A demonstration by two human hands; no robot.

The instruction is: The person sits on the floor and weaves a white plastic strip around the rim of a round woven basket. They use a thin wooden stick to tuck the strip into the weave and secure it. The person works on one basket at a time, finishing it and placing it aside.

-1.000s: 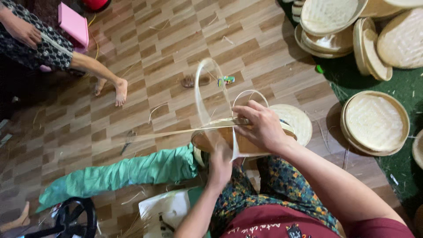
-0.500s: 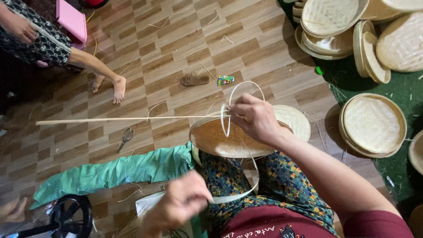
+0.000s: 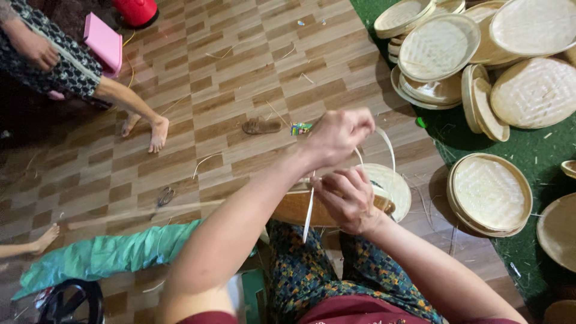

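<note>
Round bamboo tray (image 3: 384, 186) on lap, rim pinned by right hand (image 3: 345, 201), fingers curled to steady it. Above tray, left hand (image 3: 339, 135) pinching pale strip (image 3: 309, 213), drawn up taut w/ lacing thru rim.

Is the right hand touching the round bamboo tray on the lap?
Touching. The head view shows the right hand gripping the rim of the round bamboo tray, fingers curled over its edge with no gap.

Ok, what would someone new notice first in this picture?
Two hands at the centre: the left hand pulls a pale bamboo strip upward while the right hand steadies a round woven tray on the lap. To the right, stacked woven trays cover a green mat.
</note>
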